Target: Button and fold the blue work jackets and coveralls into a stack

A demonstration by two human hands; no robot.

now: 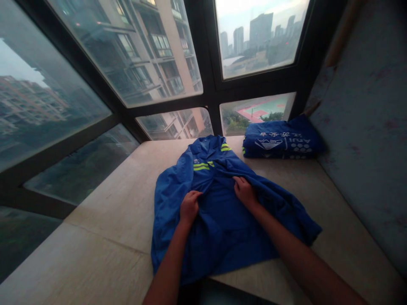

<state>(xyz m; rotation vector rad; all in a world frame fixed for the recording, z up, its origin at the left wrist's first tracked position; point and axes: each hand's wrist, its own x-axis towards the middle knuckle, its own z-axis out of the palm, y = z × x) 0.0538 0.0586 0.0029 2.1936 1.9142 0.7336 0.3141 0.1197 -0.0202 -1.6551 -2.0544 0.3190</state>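
Note:
A blue jacket point(222, 212) with yellow-green stripes lies spread on the pale sill, its collar toward the window and its front partly open. My left hand point(190, 205) is closed on the edge of the left front panel. On the other side, my right hand point(245, 190) pinches the right front panel near the chest. Between the two hands the inside of the jacket shows. The right sleeve stretches out toward the right.
A folded blue garment point(281, 139) with white lettering lies at the back right by the wall point(365, 148). Dark window frames point(171, 106) border the sill point(121, 203) behind and left. A dark object point(222, 292) shows at the bottom edge.

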